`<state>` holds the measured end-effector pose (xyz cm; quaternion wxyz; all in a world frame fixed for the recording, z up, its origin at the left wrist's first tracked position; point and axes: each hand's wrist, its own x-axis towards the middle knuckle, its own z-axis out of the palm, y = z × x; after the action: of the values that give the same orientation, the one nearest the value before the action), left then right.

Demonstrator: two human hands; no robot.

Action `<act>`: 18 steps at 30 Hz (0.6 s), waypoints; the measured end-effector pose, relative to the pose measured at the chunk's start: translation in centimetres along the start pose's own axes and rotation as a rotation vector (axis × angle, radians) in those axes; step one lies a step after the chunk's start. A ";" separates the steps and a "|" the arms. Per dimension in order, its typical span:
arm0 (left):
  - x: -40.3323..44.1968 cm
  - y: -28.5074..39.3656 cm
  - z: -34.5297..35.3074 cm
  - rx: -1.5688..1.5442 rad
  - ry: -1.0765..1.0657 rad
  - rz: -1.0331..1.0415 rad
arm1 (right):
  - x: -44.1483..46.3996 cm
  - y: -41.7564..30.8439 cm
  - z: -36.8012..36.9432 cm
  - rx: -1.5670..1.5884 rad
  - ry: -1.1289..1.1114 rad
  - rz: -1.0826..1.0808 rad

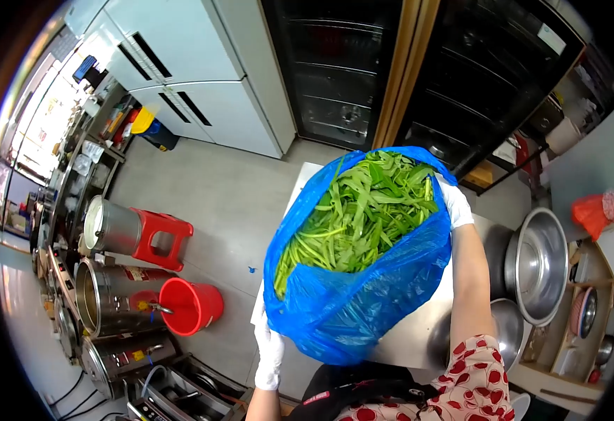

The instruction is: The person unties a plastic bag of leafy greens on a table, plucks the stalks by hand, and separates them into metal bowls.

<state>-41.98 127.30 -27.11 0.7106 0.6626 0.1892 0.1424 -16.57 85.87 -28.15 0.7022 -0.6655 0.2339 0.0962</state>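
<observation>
A large blue plastic bag full of leafy green vegetables is held in front of me, its mouth wide and facing up. My left hand, in a white glove, grips the bag's lower left side; its fingertips are partly hidden by the plastic. My right hand, also white-gloved, is closed on the bag's rim at the upper right. Beneath the bag shows a white table. Long stems lie toward the left of the bag, leaves toward the top.
Metal basins stand to the right of the table. On the left are a red bucket, a red stool and steel barrels with taps. A white refrigerator and dark glass-door cabinets line the back.
</observation>
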 end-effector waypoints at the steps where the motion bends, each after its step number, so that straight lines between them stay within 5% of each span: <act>1: -0.4 -0.8 -0.8 -0.036 -0.023 -0.052 | 0.7 1.7 -1.1 0.037 0.004 -0.024; 6: -0.2 -3.0 -1.5 -0.205 -0.112 -0.225 | -0.1 4.7 -4.9 0.003 0.062 0.073; 8: 1.3 -3.0 -1.6 -0.271 -0.187 -0.275 | -1.1 5.4 -6.5 0.097 0.098 0.270; 14: 5.8 -2.4 -2.7 0.048 -0.380 -0.233 | -7.7 4.0 -7.3 0.120 0.192 0.094; 16: 6.9 1.1 -3.4 0.359 -0.130 0.045 | -9.3 4.0 -7.6 0.119 0.248 0.049; 18: 6.8 5.6 -2.8 0.545 0.053 0.406 | -11.3 6.5 -9.5 -0.380 0.228 -0.355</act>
<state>-36.98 133.30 -22.26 0.4595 0.8483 0.1030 0.2421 -31.26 79.21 -28.79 0.5399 -0.8223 0.1689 -0.0618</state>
